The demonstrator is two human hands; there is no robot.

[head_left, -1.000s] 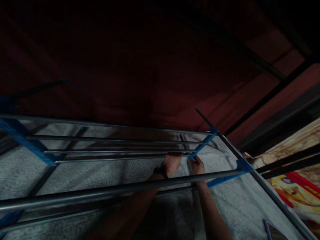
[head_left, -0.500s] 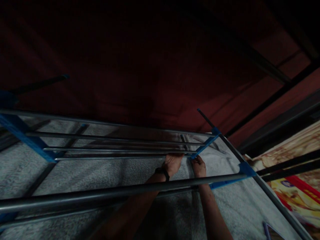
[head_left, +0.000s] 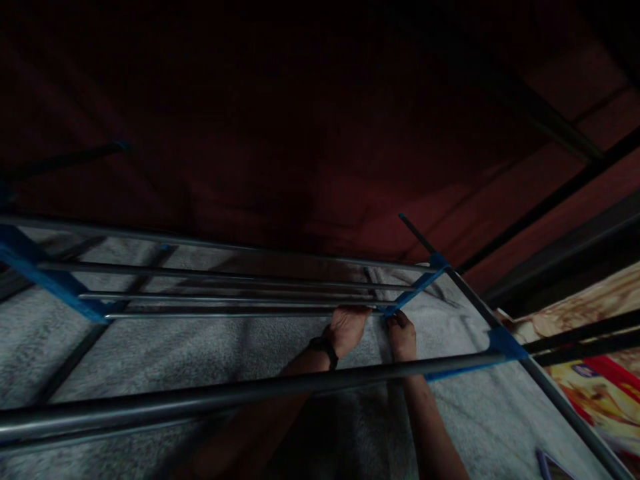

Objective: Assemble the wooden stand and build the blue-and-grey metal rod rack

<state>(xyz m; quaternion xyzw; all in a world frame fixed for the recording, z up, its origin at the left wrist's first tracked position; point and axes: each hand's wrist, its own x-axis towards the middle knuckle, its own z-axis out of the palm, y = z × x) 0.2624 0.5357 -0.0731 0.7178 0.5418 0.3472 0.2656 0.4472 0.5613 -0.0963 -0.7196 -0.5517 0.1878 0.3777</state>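
A rack of thin metal tubes (head_left: 210,315) joined by blue plastic connectors (head_left: 417,289) lies across the view. My left hand (head_left: 349,330), with a black band on its wrist, is closed around the nearest tube of the far shelf, close to that shelf's right connector. Just to its right, my right hand (head_left: 403,337) has its fingers curled at the lower end of the same connector, by the tube's end. My fingertips are partly hidden. Both forearms pass under a thicker tube (head_left: 215,398) in the foreground.
The rack stands on a grey fleecy cloth (head_left: 270,347). Dark red fabric (head_left: 300,167) hangs behind it. A side pole (head_left: 565,403) slants along the right. Beyond it lies a red and yellow package (head_left: 600,393). A phone-like object (head_left: 553,467) is at the bottom right.
The view has shifted slightly, so the near blue connector sits a little further right. Both hands stay at the same corner of the far shelf, with hardly any movement.
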